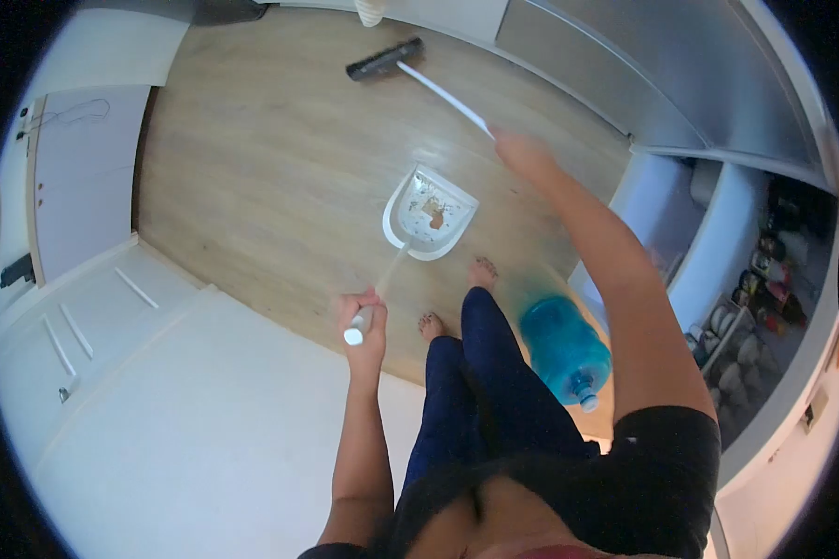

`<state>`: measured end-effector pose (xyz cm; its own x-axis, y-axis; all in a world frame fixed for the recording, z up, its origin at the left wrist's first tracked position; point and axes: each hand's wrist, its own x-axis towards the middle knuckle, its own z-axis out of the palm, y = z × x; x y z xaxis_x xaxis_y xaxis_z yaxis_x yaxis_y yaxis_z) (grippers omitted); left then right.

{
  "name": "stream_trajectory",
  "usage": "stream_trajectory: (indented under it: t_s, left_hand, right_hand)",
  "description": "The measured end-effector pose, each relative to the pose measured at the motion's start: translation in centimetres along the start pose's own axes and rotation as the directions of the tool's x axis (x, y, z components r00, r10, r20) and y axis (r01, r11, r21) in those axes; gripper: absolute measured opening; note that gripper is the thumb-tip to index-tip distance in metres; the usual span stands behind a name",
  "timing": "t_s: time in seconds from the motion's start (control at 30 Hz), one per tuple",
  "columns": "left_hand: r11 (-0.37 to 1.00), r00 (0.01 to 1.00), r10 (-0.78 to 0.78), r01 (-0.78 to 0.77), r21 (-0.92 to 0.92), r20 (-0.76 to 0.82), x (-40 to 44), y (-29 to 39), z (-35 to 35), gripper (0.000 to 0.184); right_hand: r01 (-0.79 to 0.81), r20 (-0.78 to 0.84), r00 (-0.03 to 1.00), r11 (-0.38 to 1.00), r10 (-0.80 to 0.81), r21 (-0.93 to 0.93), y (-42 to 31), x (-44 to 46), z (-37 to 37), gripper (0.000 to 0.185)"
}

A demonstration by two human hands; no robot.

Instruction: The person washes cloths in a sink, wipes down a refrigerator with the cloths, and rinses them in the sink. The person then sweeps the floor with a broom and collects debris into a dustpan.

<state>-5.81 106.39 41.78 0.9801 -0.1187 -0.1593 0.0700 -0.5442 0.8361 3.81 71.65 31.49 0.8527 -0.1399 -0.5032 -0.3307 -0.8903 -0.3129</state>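
Observation:
My left hand [364,315] is closed around the upright handle of a white dustpan [461,216]. The pan rests on the wood-look floor in front of my feet, with brown debris and dark specks inside. My right hand [524,154], stretched forward, is wrapped round the white pole of a broom [384,60]. Its dark bristle head lies on the floor farther off, beyond the dustpan and apart from it. The top of the broom pole is hidden by my hand and arm.
A blue water jug [566,349] lies beside my right leg. Open shelves [750,242] with assorted items stand at the right, below grey cabinet doors [625,56]. White drawers [89,326] and a door are at the left. A white surface [224,419] fills the lower left.

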Motion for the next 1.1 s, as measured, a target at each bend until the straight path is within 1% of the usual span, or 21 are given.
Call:
stream_trajectory:
  t_s: [0.07, 0.13, 0.17, 0.2, 0.23, 0.3, 0.37, 0.4, 0.43, 0.5, 0.57, 0.67, 0.7, 0.77, 0.83, 0.9, 0.97, 1.03, 1.07, 1.1]
  left_hand:
    - [1.000, 1.000, -0.005, 0.005, 0.014, -0.003, -0.4, 0.5, 0.8, 0.010]
    - [1.000, 1.000, -0.009, 0.009, 0.030, -0.009, -0.1, 0.8, 1.0, 0.010]
    - [0.997, 0.997, -0.075, 0.075, 0.013, 0.008, -0.1, 1.0, 0.9, 0.010]
    - [0.991, 0.990, -0.135, 0.135, -0.008, 0.028, 0.1, 1.3, 0.3, 0.011]
    - [0.989, 0.989, -0.145, 0.145, -0.003, 0.030, 0.1, 1.5, 0.2, 0.011]
    - [0.989, 0.989, -0.138, 0.136, 0.054, 0.052, 0.4, 1.8, 0.1, 0.011]
    - [0.991, 0.990, -0.129, 0.128, 0.032, 0.052, 0.4, 1.2, 0.2, 0.011]
    - [0.993, 0.992, -0.113, 0.112, 0.019, 0.054, 0.3, 0.9, 0.2, 0.011]
    - [0.994, 0.991, -0.108, 0.108, 0.011, 0.073, 0.4, 0.6, 0.0, 0.011]
    - [0.988, 0.988, -0.142, 0.145, -0.054, 0.062, 0.2, 0.3, 0.2, 0.010]
    - [0.991, 0.989, -0.117, 0.122, -0.052, 0.086, 0.2, 0.2, 0.0, 0.010]
    - [0.994, 0.989, -0.086, 0.093, -0.058, 0.117, 0.1, -1.2, -0.2, 0.010]
    - [0.993, 0.988, -0.081, 0.091, -0.075, 0.131, 0.1, -1.5, -0.3, 0.010]
    - [0.994, 0.985, -0.073, 0.084, -0.064, 0.158, 0.1, -1.4, -0.3, 0.010]
    - [0.996, 0.984, -0.066, 0.074, -0.040, 0.166, 0.0, -0.8, -0.4, 0.009]
    - [0.999, 0.978, -0.033, 0.039, -0.028, 0.207, -0.1, -0.9, -0.6, 0.009]
    - [1.000, 0.971, -0.002, 0.005, -0.014, 0.238, -0.6, -0.8, -0.7, 0.009]
    - [0.999, 0.961, 0.041, -0.041, -0.006, 0.272, -1.0, -0.3, -0.9, 0.009]
    - [0.999, 0.960, 0.045, -0.045, -0.007, 0.278, -1.2, -0.1, -1.2, 0.009]
    - [0.994, 0.948, 0.088, -0.102, 0.031, 0.305, -1.3, 0.1, -1.5, 0.010]
  right_hand:
    - [-0.191, -0.030, 0.979, 0.960, 0.201, 0.206, -2.1, 7.1, 0.0, 0.041]
    - [-0.202, -0.069, 0.974, 0.966, 0.215, 0.161, -3.5, 12.2, 0.2, 0.049]
    - [-0.195, -0.060, 0.977, 0.967, 0.207, 0.165, -3.3, 13.3, 0.6, 0.049]
    - [-0.184, -0.093, 0.976, 0.975, 0.196, 0.127, -3.0, 13.9, 0.6, 0.052]
    - [-0.178, -0.117, 0.975, 0.980, 0.187, 0.085, -1.5, 14.8, 1.5, 0.056]
    - [-0.212, -0.115, 0.968, 0.972, 0.223, 0.100, 3.2, 15.2, 3.9, 0.050]
    - [-0.193, -0.117, 0.976, 0.978, 0.182, -0.083, 6.5, 9.9, 3.2, 0.045]
    - [-0.315, -0.074, 0.947, 0.949, 0.313, -0.013, 7.6, 7.0, 2.2, 0.043]
    - [-0.441, -0.024, 0.896, 0.896, 0.442, 0.055, 8.6, 4.0, 1.3, 0.043]
    - [-0.425, 0.078, 0.899, 0.901, 0.431, -0.083, 11.8, -2.2, 0.5, 0.043]
    - [-0.484, 0.128, 0.857, 0.865, 0.499, -0.131, 14.6, -7.8, 0.8, 0.045]
    - [-0.567, 0.128, 0.803, 0.812, 0.582, -0.137, 19.7, -14.4, 3.6, 0.046]
    - [-0.585, 0.128, 0.790, 0.800, 0.599, -0.134, 19.5, -16.0, 4.1, 0.046]
    - [-0.583, 0.044, 0.810, 0.811, 0.585, -0.049, 18.7, -19.6, 5.4, 0.045]
    - [-0.573, 0.044, 0.819, 0.809, 0.572, 0.135, 19.6, -21.4, 11.6, 0.043]
    - [-0.584, 0.061, 0.806, 0.776, 0.588, 0.238, 15.9, -24.2, 14.4, 0.042]
    - [-0.609, 0.071, 0.782, 0.735, 0.619, 0.299, 11.4, -27.8, 17.6, 0.043]
    - [-0.562, 0.111, 0.818, 0.744, 0.564, 0.363, 7.3, -32.3, 20.5, 0.044]
    - [-0.567, 0.127, 0.814, 0.729, 0.567, 0.382, 4.4, -34.5, 21.0, 0.043]
    - [-0.571, 0.140, 0.811, 0.716, 0.569, 0.402, 2.1, -36.4, 20.7, 0.043]
